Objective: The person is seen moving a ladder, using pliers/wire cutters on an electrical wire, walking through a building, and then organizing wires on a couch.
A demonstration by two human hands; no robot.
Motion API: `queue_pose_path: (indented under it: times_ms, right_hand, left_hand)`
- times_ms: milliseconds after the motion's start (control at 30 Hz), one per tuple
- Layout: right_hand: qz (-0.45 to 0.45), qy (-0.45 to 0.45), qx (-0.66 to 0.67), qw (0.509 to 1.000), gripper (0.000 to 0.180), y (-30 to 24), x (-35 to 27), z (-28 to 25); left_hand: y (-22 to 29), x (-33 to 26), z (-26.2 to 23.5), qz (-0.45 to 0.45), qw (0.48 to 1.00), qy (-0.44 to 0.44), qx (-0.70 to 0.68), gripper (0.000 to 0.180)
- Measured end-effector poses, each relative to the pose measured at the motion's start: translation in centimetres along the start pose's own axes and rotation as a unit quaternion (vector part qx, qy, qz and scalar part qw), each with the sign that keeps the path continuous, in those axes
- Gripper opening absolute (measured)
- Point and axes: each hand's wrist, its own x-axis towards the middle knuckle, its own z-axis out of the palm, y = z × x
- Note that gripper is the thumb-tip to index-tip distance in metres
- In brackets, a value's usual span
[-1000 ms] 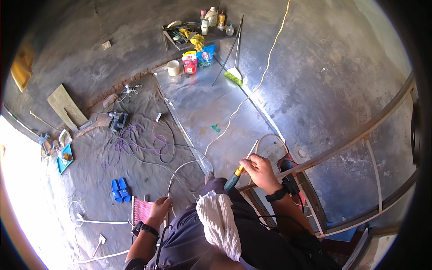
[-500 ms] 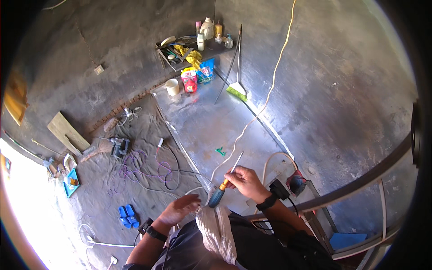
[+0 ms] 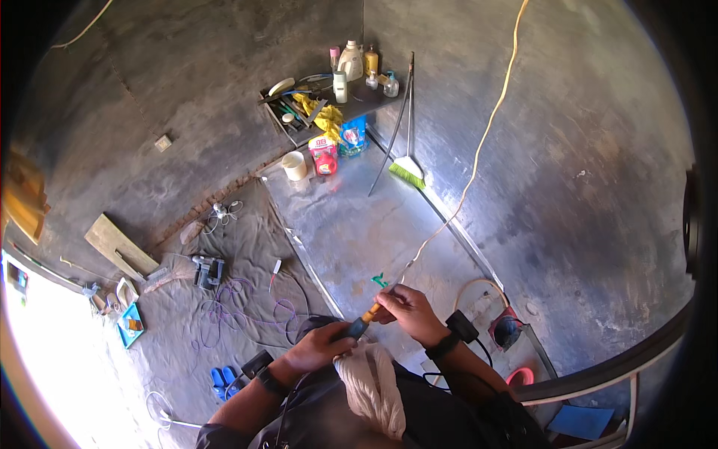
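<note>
1. We see the screwdriver [image 3: 360, 325] in front of the chest, tilted, its blue-and-yellow handle between both hands; its shaft is hard to make out against the pale cable [image 3: 479, 161] behind it.
2. Our left hand [image 3: 320, 347] is wrapped around the blue end of the handle. Half a second ago we saw it loose and apart from the tool; a second ago it was down by a pink woven seat, which we no longer see.
3. Our right hand [image 3: 413, 314] is narrowed to a pinch at the yellow front part, and it held the screwdriver in both earlier views too.
4. Just below the handle hangs the bundled white cloth [image 3: 374, 393], as before.
5. Beyond our hands, a green scrap [image 3: 380, 280] lies on the smooth floor.
6. The blue slippers [image 3: 223, 382] now sit lower in our view, as do the drill [image 3: 208, 271] on the dark sheet [image 3: 250, 251] and the green-bristled broom [image 3: 407, 173] by the wall.
</note>
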Motion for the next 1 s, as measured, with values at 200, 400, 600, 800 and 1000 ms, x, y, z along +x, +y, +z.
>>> queue_pose_path:
  times_ms: [200, 400, 600, 800, 1000]
  right_hand:
    - [0.032, 0.054, 0.012, 0.998, 0.027, -0.1, 6.2, -3.3]
    - [0.104, 0.157, 0.002, 0.982, 0.029, -0.5, 15.5, -5.8]
    - [0.138, 0.16, -0.021, 0.977, 0.029, -4.2, 24.6, -4.9]
    - [0.147, 0.132, -0.011, 0.98, 0.029, -6.8, 32.5, -3.8]
    - [0.212, 0.12, -0.049, 0.969, 0.031, -6.7, 38.6, -5.1]
  left_hand:
    - [2.5, 6.4, -6.7, -0.017, 0.999, -0.018, -0.032, 0.036]
    - [2.2, 14.3, -17.4, -0.043, 0.995, 0.011, -0.088, 0.035]
    - [0.8, 18.2, -29.8, -0.141, 0.973, 0.124, -0.133, 0.035]
    - [2.4, 19.4, -37.6, -0.15, 0.955, 0.213, -0.142, 0.03]
    - [1.2, 21.1, -41.9, -0.175, 0.935, 0.239, -0.197, 0.028]
